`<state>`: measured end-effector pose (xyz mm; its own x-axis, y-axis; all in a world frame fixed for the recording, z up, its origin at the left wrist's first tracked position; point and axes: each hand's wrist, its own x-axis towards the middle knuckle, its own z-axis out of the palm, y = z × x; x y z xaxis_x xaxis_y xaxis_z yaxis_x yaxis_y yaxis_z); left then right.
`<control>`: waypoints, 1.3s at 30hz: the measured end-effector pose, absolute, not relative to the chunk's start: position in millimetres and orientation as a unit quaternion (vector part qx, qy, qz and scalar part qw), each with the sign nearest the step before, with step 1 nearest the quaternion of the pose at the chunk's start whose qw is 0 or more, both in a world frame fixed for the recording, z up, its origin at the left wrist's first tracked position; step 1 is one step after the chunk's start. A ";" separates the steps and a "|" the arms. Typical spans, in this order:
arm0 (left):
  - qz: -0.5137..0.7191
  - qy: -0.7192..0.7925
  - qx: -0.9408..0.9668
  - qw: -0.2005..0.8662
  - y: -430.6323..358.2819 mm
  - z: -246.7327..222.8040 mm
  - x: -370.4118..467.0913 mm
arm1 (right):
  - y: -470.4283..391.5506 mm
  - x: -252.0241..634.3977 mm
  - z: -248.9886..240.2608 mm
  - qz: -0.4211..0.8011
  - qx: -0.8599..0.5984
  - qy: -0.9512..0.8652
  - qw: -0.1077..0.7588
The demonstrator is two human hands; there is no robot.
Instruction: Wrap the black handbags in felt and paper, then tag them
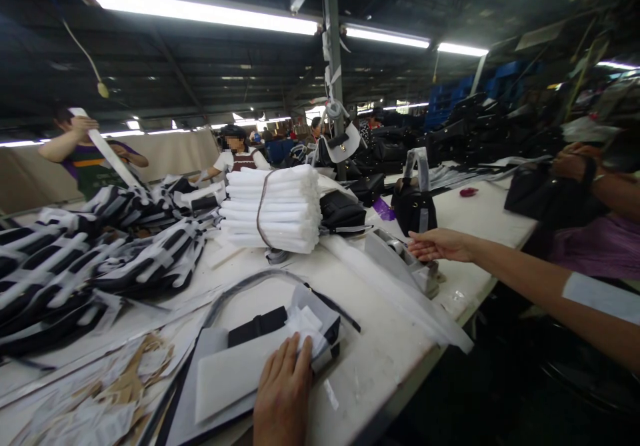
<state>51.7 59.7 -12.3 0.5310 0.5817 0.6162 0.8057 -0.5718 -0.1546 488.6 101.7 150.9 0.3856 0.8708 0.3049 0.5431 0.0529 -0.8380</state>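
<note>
My left hand lies flat with fingers stretched out, pressing on a white foam sheet and crumpled white tissue. Under these is a black and grey bag, partly covered, with a black strap showing. A long dark strap loops behind it. My right hand reaches to a grey tape dispenser at the table's right side. Its fingers are extended over the dispenser's near end, and no held thing shows in them.
A tied stack of white wrapped sheets stands mid-table. Wrapped black bag pieces pile up at left, paper tags in front. A small black bag stands behind the dispenser. Co-workers are at left, behind, and at right holding a black bag.
</note>
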 end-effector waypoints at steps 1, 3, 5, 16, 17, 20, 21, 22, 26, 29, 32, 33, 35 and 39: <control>-0.259 -0.403 -0.849 0.221 60.0 -12.1 51.1 | 96.1 490.4 154.7 0.215 -0.670 -0.523 0.481; -0.259 -0.397 -0.852 0.222 60.2 -11.6 50.5 | 82.9 495.1 161.6 0.310 -0.669 -0.500 0.455; -0.261 -0.403 -0.851 0.214 59.8 -10.7 50.8 | 67.2 499.7 164.5 0.365 -0.666 -0.475 0.445; -0.267 -0.415 -0.844 0.211 53.7 -4.3 55.1 | -7.2 500.0 97.3 0.396 -0.679 -0.377 0.490; -0.269 -0.414 -0.844 0.211 53.3 -3.2 55.5 | -7.9 499.6 89.9 0.381 -0.690 -0.384 0.482; -0.262 -0.414 -0.846 0.209 54.1 -2.5 55.2 | -3.6 500.5 70.5 0.329 -0.714 -0.421 0.453; -0.259 -0.411 -0.848 0.209 54.7 -3.0 54.6 | -0.7 501.8 65.6 0.309 -0.720 -0.432 0.446; -0.257 -0.407 -0.851 0.210 55.4 -3.7 54.0 | 2.3 503.7 61.8 0.289 -0.726 -0.442 0.440; -0.267 -0.407 -0.849 0.204 55.9 -5.4 53.7 | 8.0 516.9 57.9 0.216 -0.752 -0.480 0.396; -0.275 -0.414 -0.845 0.194 54.5 -5.2 54.6 | -0.1 525.8 65.4 0.146 -0.759 -0.528 0.352; -0.261 -0.412 -0.853 0.187 54.3 -6.3 53.6 | -11.2 521.0 82.9 0.025 -0.700 -0.656 0.281; -0.257 -0.413 -0.854 0.185 54.4 -7.0 52.9 | -13.0 514.2 91.1 -0.005 -0.664 -0.702 0.258; -0.255 -0.415 -0.854 0.183 54.2 -8.0 51.9 | -11.0 492.3 109.4 -0.030 -0.586 -0.779 0.222; -0.263 -0.427 -0.848 0.171 50.6 -6.2 54.4 | 17.9 425.5 141.7 -0.010 -0.437 -0.883 0.168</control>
<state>54.4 50.6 -6.2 0.4962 0.6348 0.5923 0.8147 -0.5763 -0.0649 425.5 17.9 141.7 -0.5610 0.7694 0.3056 0.7760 0.6173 -0.1295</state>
